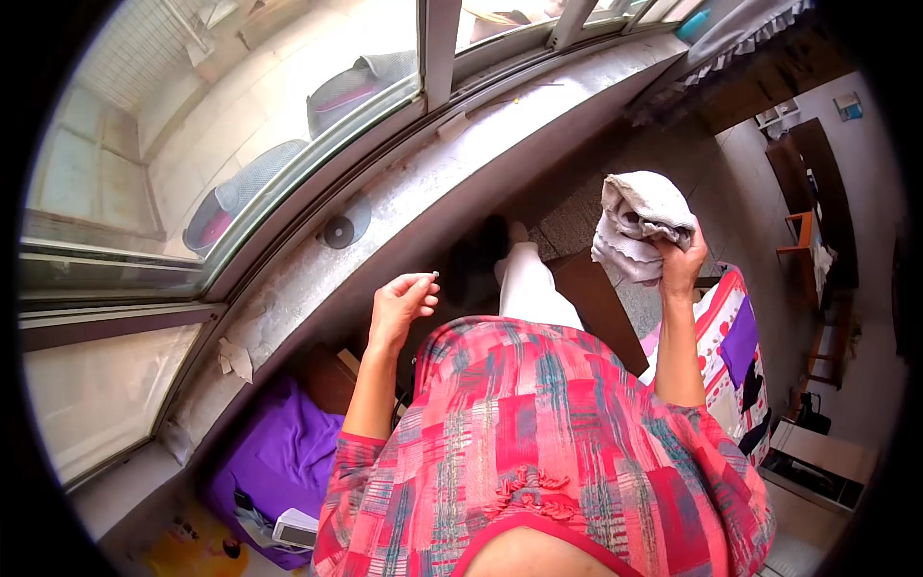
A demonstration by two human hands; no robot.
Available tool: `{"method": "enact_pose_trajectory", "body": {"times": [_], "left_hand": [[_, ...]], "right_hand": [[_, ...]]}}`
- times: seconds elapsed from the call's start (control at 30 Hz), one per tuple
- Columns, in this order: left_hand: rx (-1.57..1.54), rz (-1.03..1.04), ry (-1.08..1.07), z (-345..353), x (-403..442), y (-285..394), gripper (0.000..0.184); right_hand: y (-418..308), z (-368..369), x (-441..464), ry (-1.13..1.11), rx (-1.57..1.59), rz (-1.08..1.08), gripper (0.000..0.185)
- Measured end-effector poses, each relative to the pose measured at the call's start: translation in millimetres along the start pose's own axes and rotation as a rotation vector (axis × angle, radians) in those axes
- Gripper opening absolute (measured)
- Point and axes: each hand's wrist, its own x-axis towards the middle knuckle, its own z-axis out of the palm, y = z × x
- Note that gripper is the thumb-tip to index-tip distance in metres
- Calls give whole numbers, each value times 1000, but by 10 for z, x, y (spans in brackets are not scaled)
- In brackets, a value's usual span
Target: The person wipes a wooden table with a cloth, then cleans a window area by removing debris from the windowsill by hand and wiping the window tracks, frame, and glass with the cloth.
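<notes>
My right hand [681, 262] grips a bunched, folded whitish-grey cloth [642, 216] from its right side, holding it up in the air. The cloth looks like a rag, with greyer inner folds. Lower and to the left, my left hand [406, 303] is closed in a pinch in front of the windowsill wall. A tiny pale bit shows at its fingertips, too small to name. My left hand is apart from both the cloth and the sill.
A long windowsill [404, 183] curves along the sliding window, bearing a dark round disc [338, 232] and a torn paper scrap [234, 360]. Purple fabric [279, 447] and a white device [295, 529] lie lower left. Patterned bedding [716, 322] is at right.
</notes>
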Motion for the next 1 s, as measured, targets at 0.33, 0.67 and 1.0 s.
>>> {"method": "enact_pose_trajectory", "body": {"times": [0.33,0.67,1.0], "left_hand": [[297,233,259,728,743,749,24],[253,73,171,1563,1131,953,26],[807,554,824,1513,1508,1409,24]], "right_hand": [[535,610,1523,-396,314,61,33],[142,1288,2212,-961,-4,-258,39],[145,802,1767,-767,-179,-109,32]]}}
